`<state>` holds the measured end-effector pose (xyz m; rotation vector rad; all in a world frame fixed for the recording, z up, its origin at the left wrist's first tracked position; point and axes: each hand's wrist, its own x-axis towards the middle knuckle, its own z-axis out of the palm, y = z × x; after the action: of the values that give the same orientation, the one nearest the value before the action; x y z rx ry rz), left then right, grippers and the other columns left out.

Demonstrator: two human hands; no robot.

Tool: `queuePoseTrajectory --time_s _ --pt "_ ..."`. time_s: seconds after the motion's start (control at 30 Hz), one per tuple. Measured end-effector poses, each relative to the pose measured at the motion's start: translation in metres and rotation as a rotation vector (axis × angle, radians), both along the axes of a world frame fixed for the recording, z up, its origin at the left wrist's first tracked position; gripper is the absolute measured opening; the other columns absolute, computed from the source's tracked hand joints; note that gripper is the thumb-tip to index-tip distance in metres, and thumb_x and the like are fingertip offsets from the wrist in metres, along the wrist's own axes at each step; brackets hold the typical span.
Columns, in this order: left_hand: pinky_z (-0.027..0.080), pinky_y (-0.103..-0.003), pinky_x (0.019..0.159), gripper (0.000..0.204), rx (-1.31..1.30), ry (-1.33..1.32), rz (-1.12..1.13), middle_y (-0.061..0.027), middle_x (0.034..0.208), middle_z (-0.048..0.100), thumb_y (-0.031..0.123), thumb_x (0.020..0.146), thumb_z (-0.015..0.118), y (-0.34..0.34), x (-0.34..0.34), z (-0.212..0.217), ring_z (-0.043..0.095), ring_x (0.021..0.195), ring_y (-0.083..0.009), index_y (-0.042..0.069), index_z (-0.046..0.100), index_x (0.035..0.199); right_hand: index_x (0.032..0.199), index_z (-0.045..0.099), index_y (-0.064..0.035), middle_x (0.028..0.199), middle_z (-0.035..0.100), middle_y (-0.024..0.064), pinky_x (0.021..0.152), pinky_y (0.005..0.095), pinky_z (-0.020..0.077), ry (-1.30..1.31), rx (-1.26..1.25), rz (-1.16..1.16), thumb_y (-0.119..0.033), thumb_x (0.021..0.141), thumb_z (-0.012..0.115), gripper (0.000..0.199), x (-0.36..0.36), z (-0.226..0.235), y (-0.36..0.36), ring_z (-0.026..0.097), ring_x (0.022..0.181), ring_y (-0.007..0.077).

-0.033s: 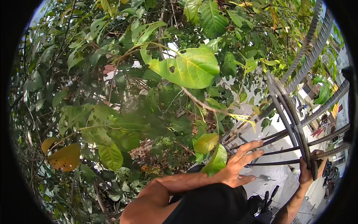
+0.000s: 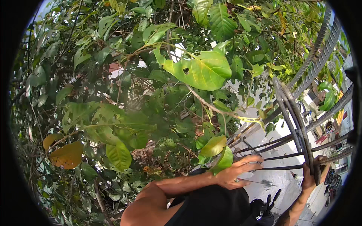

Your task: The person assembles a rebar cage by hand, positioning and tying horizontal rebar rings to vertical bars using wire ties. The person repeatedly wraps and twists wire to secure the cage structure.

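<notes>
1. While the right hand grasps the rebar cage, right of a leafy branch, the left hand is loosely spread nearby, contact unclear.
2. Step, as judged: steadying the cage.
3. Next move probably calls for left-hand purchase.

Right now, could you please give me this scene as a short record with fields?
Left hand: left hand open, thumb apart from the fingers, close to the long bars; contact cannot be told
Right hand: right hand closed around the lower end of a dark metal loop
Bars: ribbed long bars running past the loop at the right
Foliage: large green leaf with a hole, upper middle; brownish-yellow leaf at the left
Clothing: black top
Ground: pale surface beyond the hands
</notes>
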<state>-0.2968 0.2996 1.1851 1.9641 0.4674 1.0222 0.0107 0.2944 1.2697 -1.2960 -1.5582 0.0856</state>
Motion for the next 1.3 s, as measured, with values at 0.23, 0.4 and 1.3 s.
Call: queuePoseTrajectory --time_s 0.23,0.4,1.3 --pt "0.047 -0.039 0.064 0.033 -0.55 0.693 0.194 -0.0132 0.081 0.065 0.039 0.085 0.061 -0.032 -0.158 -0.02 0.064 0.076 -0.029 0.008 0.064 0.097 0.098 0.047 -0.0025 0.086 0.049 0.0072 0.073 0.0306 0.0421 -0.177 0.076 -0.076 -0.003 0.059 0.073 0.047 -0.006 0.007 0.002 0.049 0.076 0.0182" --pt "0.045 -0.029 0.066 0.028 -0.2 -0.028 1.172 -0.0042 0.084 0.054 0.016 0.079 0.069 0.041 -0.175 0.022 0.052 0.075 -0.0127 0.003 0.061 0.103 0.105 0.046 0.0 0.089 0.05 0.0084 0.071 0.0278 0.0449 -0.031 0.036 0.007 0.002 0.061 0.071 0.05 -0.012 0.008 0.003 0.05 0.075 0.0155" --pt "0.025 -0.019 0.038 0.015 0.27 -0.709 0.652 0.0033 0.054 0.037 0.014 0.091 0.056 0.01 -0.136 0.186 0.031 0.043 -0.0022 -0.001 0.054 0.09 0.093 0.048 -0.0024 0.074 0.054 0.0059 0.054 0.0264 0.0447 -0.215 0.059 -0.017 -0.005 0.063 0.079 0.043 -0.024 0.024 0.001 0.053 0.06 0.0158"
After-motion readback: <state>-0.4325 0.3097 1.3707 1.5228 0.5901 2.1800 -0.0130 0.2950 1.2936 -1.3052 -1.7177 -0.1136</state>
